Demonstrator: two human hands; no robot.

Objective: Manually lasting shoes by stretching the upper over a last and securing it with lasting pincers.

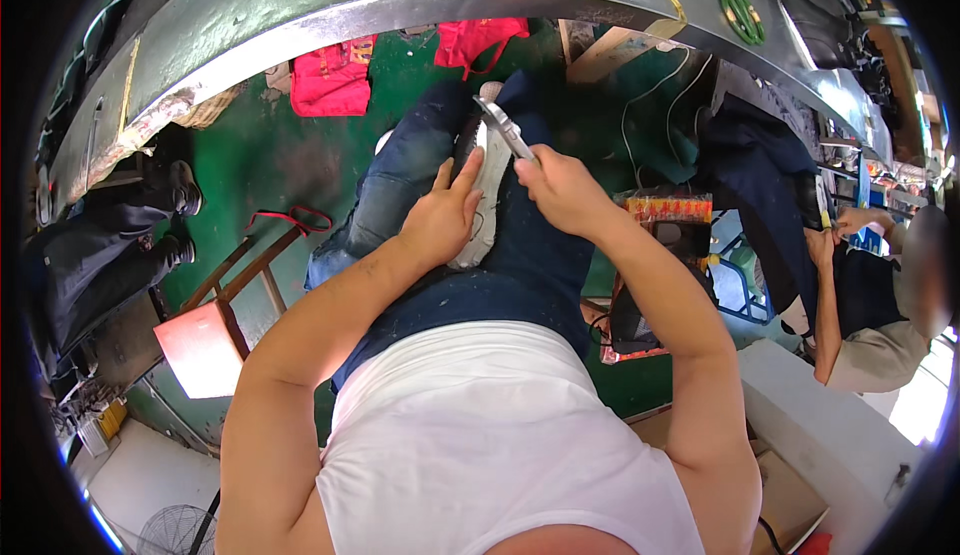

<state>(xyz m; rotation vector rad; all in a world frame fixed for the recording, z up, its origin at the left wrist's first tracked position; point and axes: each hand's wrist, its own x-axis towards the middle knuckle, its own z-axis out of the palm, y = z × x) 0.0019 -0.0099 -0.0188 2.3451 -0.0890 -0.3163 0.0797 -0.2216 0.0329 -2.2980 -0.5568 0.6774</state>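
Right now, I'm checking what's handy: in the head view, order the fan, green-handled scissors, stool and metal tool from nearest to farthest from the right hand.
From the right hand, in the head view:
1. Metal tool: held in it.
2. Green-handled scissors: ahead, right.
3. Stool: left side.
4. Fan: lower left.
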